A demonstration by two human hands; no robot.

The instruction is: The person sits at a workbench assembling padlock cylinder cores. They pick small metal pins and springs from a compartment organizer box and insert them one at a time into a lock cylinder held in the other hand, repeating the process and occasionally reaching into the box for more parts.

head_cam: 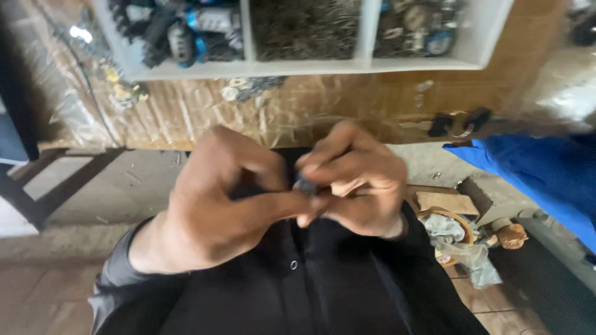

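My left hand [214, 198] and my right hand [357, 186] meet close in front of my chest, over my black clothing [298, 291]. Between the fingertips of both hands sits a small dark part [305, 185], pinched from both sides. The part is mostly hidden by my fingers and blurred, so its shape is unclear. My left thumb reaches across to touch the right hand's fingers.
A white compartment tray [248, 37] with dark and blue parts and a heap of small metal pieces stands on a plastic-covered wooden bench [186, 111]. Blue fabric [546, 174] lies at the right. A wood block [447, 201], a bowl with rags [450, 229] and concrete floor [112, 186] lie below.
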